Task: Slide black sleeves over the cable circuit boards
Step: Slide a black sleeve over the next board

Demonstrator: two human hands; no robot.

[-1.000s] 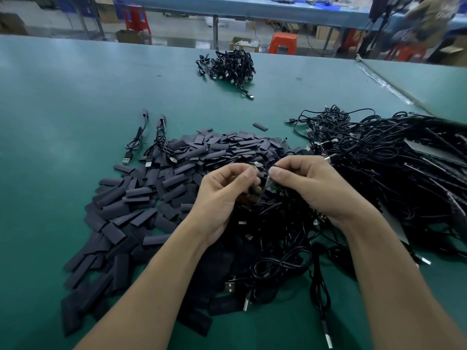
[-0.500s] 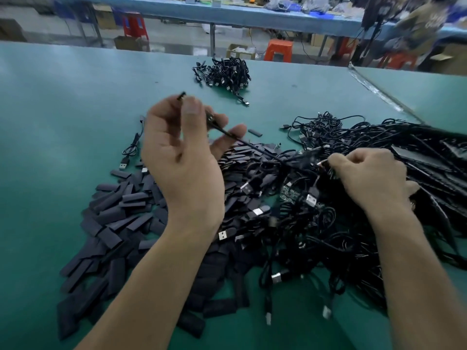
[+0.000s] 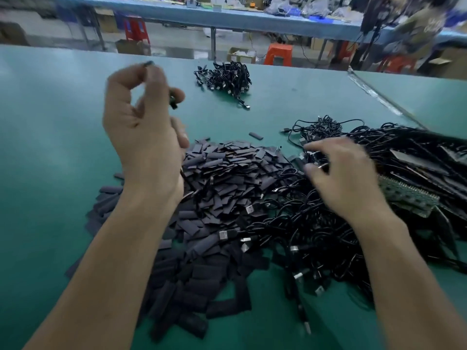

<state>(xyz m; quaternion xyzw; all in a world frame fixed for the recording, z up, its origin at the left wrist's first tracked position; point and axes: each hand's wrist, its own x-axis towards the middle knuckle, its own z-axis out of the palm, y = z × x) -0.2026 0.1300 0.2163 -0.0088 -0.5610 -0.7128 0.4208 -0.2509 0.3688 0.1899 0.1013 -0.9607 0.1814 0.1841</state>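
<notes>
2 hands (image 3: 144,137) (image 3: 346,178), 1 sleeve heap (image 3: 214,188), 2 cable piles (image 3: 223,79) (image 3: 328,223).

Bare forearms; bare left hand (image 3: 144,137), right hand (image 3: 346,183).

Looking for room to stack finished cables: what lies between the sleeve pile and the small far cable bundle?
In the head view, bare green table separates sleeve pile from small cable bundle; one stray sleeve lies beside the pile.

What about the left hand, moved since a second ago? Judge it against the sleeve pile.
Yes: the left hand, pinching a cable, went from over the sleeve pile up-left toward the far cable bundle.
</notes>
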